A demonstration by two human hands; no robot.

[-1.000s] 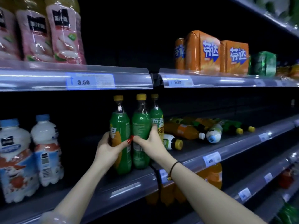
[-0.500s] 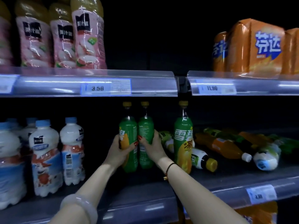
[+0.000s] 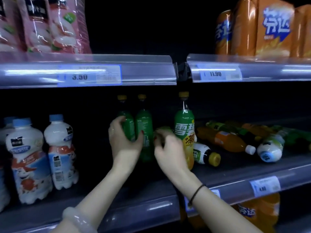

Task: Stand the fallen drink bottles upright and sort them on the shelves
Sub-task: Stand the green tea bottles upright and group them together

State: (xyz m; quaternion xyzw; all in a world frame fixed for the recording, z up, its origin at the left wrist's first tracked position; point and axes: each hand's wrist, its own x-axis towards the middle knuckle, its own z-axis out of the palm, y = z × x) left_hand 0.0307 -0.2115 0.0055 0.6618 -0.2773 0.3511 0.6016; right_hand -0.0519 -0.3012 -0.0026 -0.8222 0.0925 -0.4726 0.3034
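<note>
1. Two stand upright on the middle shelf (image 3: 235, 172): the left green bottle (image 3: 129, 126), gripped by the left hand (image 3: 122, 142), and beside it a second green bottle (image 3: 145, 130).
2. Right hand (image 3: 170, 150) — blurred, fingers curled; whether it holds anything cannot be told.
3. Fallen bottles (image 3: 225, 140) lie to the right.

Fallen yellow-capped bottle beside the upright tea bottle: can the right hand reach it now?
Probably yes. The upright tea bottle stands between the right hand and the fallen yellow-capped bottle, but the shelf is open in front, leaving a way round.
</note>
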